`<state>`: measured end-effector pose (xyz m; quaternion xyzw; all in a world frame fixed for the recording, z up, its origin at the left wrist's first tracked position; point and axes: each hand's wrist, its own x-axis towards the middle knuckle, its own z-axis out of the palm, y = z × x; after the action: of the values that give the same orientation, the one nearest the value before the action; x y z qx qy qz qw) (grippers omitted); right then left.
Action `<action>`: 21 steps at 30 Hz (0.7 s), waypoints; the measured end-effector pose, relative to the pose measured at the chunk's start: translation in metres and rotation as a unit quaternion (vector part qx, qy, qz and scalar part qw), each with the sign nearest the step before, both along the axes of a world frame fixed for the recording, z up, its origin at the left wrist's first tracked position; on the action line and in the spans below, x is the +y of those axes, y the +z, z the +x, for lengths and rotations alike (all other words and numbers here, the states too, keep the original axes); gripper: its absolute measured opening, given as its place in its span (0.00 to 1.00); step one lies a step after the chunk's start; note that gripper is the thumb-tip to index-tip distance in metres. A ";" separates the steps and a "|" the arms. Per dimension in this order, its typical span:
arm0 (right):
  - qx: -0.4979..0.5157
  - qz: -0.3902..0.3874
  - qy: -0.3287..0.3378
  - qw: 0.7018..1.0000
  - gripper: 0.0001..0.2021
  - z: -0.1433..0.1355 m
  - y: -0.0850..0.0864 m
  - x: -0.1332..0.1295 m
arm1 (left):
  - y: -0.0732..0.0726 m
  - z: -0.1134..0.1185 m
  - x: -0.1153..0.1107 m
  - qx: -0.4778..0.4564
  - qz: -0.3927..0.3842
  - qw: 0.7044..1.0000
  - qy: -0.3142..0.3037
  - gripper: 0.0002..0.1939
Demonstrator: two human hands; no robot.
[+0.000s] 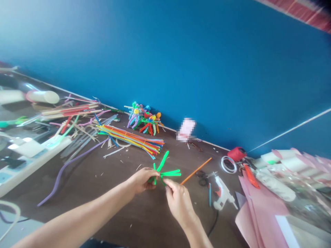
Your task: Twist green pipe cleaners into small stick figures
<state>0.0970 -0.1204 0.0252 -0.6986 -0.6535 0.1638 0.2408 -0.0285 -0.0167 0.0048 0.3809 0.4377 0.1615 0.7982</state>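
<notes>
Head view: we see our two bare hands working over a dark tabletop [108,213] in front of a blue wall [181,69]. Our left hand [144,178] pinches a bright green pipe-cleaner piece [172,173], which is raised in front of us, near the middle. Our right hand [179,198] has its fingertips at the piece's centre; whether they close on it, we cannot tell.

We judge the green piece part-formed: bent lengths stick out several ways from a gathered middle, and it seems to lack the finish of the small multicoloured pipe-cleaner figures [147,119] clustered beside the wall. Those look complete, with curled legs and coloured tops. Plenty of material looks unused, such as the long bundle of coloured pipe cleaners [131,138] lying between the figures and our hands. To our right, a white glue gun [221,193] lies on its side, with an orange stick [198,169] nearer our fingers.
</notes>
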 end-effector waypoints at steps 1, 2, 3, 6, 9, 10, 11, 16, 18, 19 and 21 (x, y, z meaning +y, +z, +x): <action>-0.009 -0.004 -0.006 1.000 0.16 0.001 -0.002 0.000 | 0.000 0.000 0.000 -0.010 -0.024 1.000 -0.002 0.06; -0.015 -0.009 -0.010 1.000 0.15 0.003 -0.003 0.001 | 0.000 0.000 0.000 -0.019 -0.048 0.999 -0.005 0.06; -0.018 -0.015 -0.013 1.000 0.14 0.004 -0.004 0.001 | 0.000 0.001 -0.001 -0.027 -0.070 0.997 -0.010 0.06; -0.009 -0.023 -0.010 1.000 0.13 0.008 -0.004 0.003 | -0.003 0.002 -0.003 -0.042 -0.108 0.993 -0.028 0.07; -0.011 -0.032 -0.019 0.999 0.12 0.011 0.000 0.003 | -0.004 0.002 -0.003 -0.049 -0.102 0.993 -0.026 0.09; -0.016 -0.037 -0.027 0.999 0.11 0.012 0.001 0.003 | -0.004 0.001 -0.004 -0.051 -0.097 0.994 -0.024 0.09; -0.022 -0.041 -0.034 0.998 0.10 0.013 0.003 0.002 | -0.003 0.001 -0.004 -0.053 -0.095 0.994 -0.023 0.10; -0.035 -0.041 -0.033 0.998 0.09 0.014 0.007 0.000 | 0.000 0.002 -0.006 -0.044 -0.091 0.995 -0.016 0.11; -0.042 -0.036 -0.033 0.998 0.08 0.014 0.008 -0.002 | 0.002 0.002 -0.005 -0.037 -0.105 0.994 -0.004 0.09; -0.050 -0.036 -0.035 0.997 0.08 0.014 0.009 -0.003 | 0.002 0.002 -0.005 -0.033 -0.115 0.993 0.007 0.08; -0.069 -0.042 -0.045 0.996 0.07 0.015 0.009 -0.005 | 0.003 0.001 -0.003 -0.036 -0.143 0.989 0.032 0.06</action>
<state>0.1118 -0.1253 0.0345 -0.7466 -0.6287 0.1320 0.1728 -0.0279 -0.0195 0.0079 0.2430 0.4392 0.1361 0.8541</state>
